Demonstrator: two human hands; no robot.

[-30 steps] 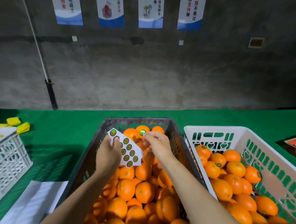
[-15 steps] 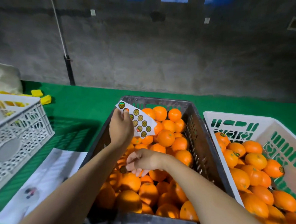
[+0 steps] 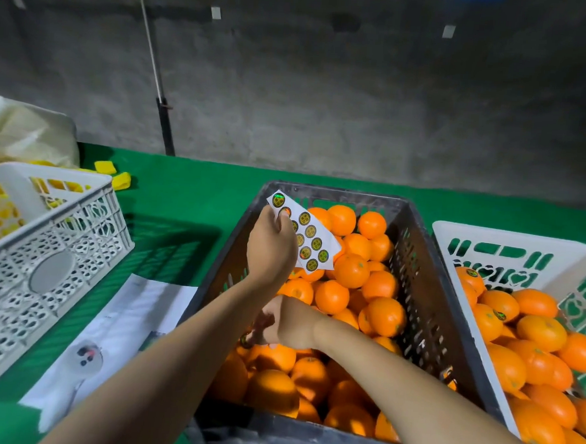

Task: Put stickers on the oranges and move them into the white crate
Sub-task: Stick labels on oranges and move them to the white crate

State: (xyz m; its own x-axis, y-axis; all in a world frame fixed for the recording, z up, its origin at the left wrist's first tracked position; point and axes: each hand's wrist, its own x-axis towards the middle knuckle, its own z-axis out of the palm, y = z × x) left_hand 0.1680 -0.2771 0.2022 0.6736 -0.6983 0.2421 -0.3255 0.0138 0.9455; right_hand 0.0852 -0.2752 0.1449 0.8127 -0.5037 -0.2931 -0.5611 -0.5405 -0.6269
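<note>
A dark grey crate [image 3: 427, 298] in the middle is full of oranges [image 3: 350, 270]. Above its far left part my left hand [image 3: 271, 244] holds up a white sticker sheet [image 3: 309, 238] with several round stickers. My right hand [image 3: 283, 324] reaches low across the crate, under my left forearm, with its fingertips pressing a round sticker [image 3: 245, 339] down on an orange [image 3: 273, 356] near the crate's left wall. To the right stands the white crate [image 3: 509, 245], holding several oranges [image 3: 535, 332], some with stickers.
Another white crate [image 3: 53, 241] with yellow pieces inside stands at the left on the green table cover [image 3: 190, 195]. White paper sheets [image 3: 120, 331] lie in front of it. A pale bag [image 3: 26, 133] sits at the far left, against a concrete wall.
My right hand left the sticker sheet with one sticker, dropped toward me and to the left, and now presses it on an orange. The camera tilted down and turned left.
</note>
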